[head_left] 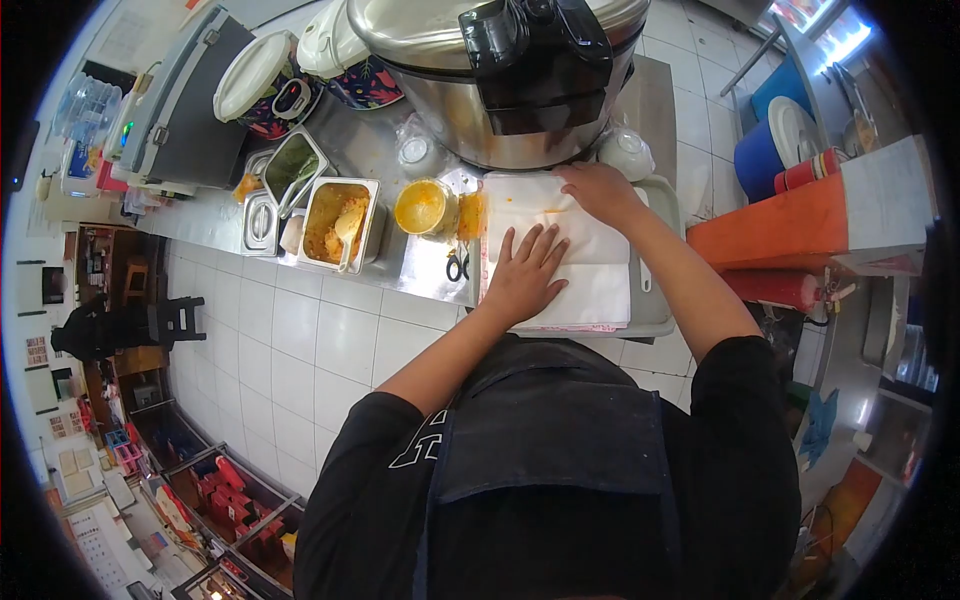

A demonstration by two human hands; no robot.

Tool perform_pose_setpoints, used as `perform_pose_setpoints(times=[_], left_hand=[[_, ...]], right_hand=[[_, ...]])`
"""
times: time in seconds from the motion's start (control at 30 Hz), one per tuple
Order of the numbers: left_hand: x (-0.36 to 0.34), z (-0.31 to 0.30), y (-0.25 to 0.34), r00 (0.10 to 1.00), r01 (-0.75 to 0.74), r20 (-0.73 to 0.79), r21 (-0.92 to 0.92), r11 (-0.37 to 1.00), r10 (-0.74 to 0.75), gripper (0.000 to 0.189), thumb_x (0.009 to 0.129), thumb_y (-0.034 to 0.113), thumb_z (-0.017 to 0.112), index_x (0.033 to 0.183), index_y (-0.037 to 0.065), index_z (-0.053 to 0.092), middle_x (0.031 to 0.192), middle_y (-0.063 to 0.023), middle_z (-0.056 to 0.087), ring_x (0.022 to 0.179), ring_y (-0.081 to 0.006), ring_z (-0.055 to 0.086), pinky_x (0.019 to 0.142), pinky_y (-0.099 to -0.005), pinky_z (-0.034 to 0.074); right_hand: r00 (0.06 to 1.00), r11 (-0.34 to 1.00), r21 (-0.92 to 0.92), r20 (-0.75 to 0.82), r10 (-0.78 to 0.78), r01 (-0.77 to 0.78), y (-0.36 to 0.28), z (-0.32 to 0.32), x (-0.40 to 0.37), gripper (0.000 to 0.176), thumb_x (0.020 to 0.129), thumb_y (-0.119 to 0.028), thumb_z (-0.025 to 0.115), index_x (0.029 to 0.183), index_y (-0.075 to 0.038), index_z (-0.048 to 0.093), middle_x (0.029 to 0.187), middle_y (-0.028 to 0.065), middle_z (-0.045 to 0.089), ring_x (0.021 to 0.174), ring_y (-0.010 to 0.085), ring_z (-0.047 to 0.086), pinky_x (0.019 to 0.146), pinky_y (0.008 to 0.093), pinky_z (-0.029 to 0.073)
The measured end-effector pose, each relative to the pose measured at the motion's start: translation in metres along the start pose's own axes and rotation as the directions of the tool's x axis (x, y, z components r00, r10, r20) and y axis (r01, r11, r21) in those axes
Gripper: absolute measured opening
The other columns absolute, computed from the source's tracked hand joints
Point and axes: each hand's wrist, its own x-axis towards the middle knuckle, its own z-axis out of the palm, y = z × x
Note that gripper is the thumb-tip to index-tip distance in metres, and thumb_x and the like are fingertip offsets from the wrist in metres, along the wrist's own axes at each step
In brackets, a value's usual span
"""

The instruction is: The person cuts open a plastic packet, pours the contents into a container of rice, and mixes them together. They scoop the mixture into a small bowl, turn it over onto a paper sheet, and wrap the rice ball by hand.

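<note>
- Pressing w/ L hand (527,268), palm down, fingers fanned wide, on flat stack of thin white sheets (595,270); touching its far edge w/ R hand (600,195), fingers bent. Can't tell re: any pinch there.
- Lying flat on table, seemingly over pale grey-green plastic tray (652,310), just in front of big round steel pot w/ black latch (430,108).
- Could stain sheets more: marked w/ orange specks on top; prob. cause, contact w/ orange-yellow smeared strip (472,212) at L edge, or a tip of round yellow-smeared tub (425,207) beside it.
- Could crease or skew stack, from uneven pressure btwn L & R hands.
- Could knock knuckles on pot base, w/ R hand so close; burn risk only if hot, can't tell.
- Could send black-handled scissors (456,266) off table, from a bump by L forearm, esp. so near front edge.
- Could flip pale spoon (348,220) out of rectangular steel pan of orange food (322,215), from a snag on handle over rim.
- Hidden: R fingertips, partly; scissor blades; lower sheets, bar a reddish-printed edge at front. Can't count layers or tell paper from cloth.
- Cut off: top of pot, by frame edge.
- Hard to make out: round white item in clear wrap (418,155), by pot.
</note>
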Motion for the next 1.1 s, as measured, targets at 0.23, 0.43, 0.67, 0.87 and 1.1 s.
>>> perform_pose_setpoints(times=[0.23, 0.43, 0.67, 0.87, 1.1], left_hand=[[0.001, 0.001, -0.001, 1.000, 0.006, 0.019, 0.001, 1.000, -0.006, 0.066, 0.095, 0.048, 0.062, 0.150, 0.014, 0.049, 0.160, -0.0114, 0.040, 0.149, -0.0314, 0.036, 0.121, -0.0620, 0.021], [0.001, 0.002, -0.001, 1.000, -0.002, 0.004, 0.002, 1.000, 0.002, 0.066, 0.095, 0.048, 0.063, 0.150, 0.013, 0.050, 0.160, -0.0120, 0.040, 0.149, -0.0315, 0.036, 0.121, -0.0620, 0.021], [0.001, 0.006, -0.002, 1.000, -0.004, -0.011, -0.006, 1.000, 0.004, 0.066, 0.094, 0.048, 0.063, 0.150, 0.013, 0.050, 0.159, -0.0122, 0.041, 0.148, -0.0312, 0.036, 0.121, -0.0620, 0.021], [0.001, 0.006, -0.002, 1.000, 0.003, -0.020, 0.004, 1.000, -0.003, 0.068, 0.094, 0.047, 0.063, 0.150, 0.011, 0.049, 0.158, -0.0122, 0.043, 0.147, -0.0310, 0.038, 0.121, -0.0621, 0.022], [0.001, 0.010, -0.004, 0.999, 0.010, -0.053, -0.001, 1.000, -0.010, 0.071, 0.094, 0.048, 0.063, 0.150, 0.007, 0.048, 0.157, -0.0111, 0.044, 0.147, -0.0295, 0.039, 0.120, -0.0621, 0.023]], right_hand=[[1.000, 0.996, 0.088, -0.015, 0.004, -0.002, 0.003, -0.011, -0.006, 0.022, 0.091, -0.022, 0.068, 0.108, -0.009, 0.068, 0.107, 0.0101, 0.068, 0.105, 0.0340, 0.066, 0.089, 0.0467, 0.053], [0.985, 0.971, -0.195, -0.080, -0.154, 0.136, 0.001, -0.019, -0.004, 0.018, 0.086, -0.022, 0.074, 0.101, -0.011, 0.071, 0.103, 0.0076, 0.066, 0.102, 0.0285, 0.064, 0.094, 0.0428, 0.049], [0.967, 0.966, -0.050, -0.020, -0.256, 0.254, -0.019, -0.029, -0.012, 0.013, 0.086, -0.019, 0.070, 0.094, -0.010, 0.066, 0.098, 0.0092, 0.066, 0.102, 0.0306, 0.062, 0.095, 0.0432, 0.047], [0.969, 0.978, 0.197, 0.246, 0.019, -0.069, -0.033, -0.021, -0.009, 0.021, 0.085, -0.023, 0.066, 0.100, -0.008, 0.069, 0.103, 0.0142, 0.071, 0.100, 0.0372, 0.067, 0.087, 0.0495, 0.051], [0.973, 1.000, 0.006, 0.230, 0.000, -0.002, -0.024, 0.000, -0.004, 0.024, 0.089, -0.020, 0.064, 0.110, -0.012, 0.074, 0.107, 0.0112, 0.073, 0.101, 0.0335, 0.069, 0.089, 0.0472, 0.054]])
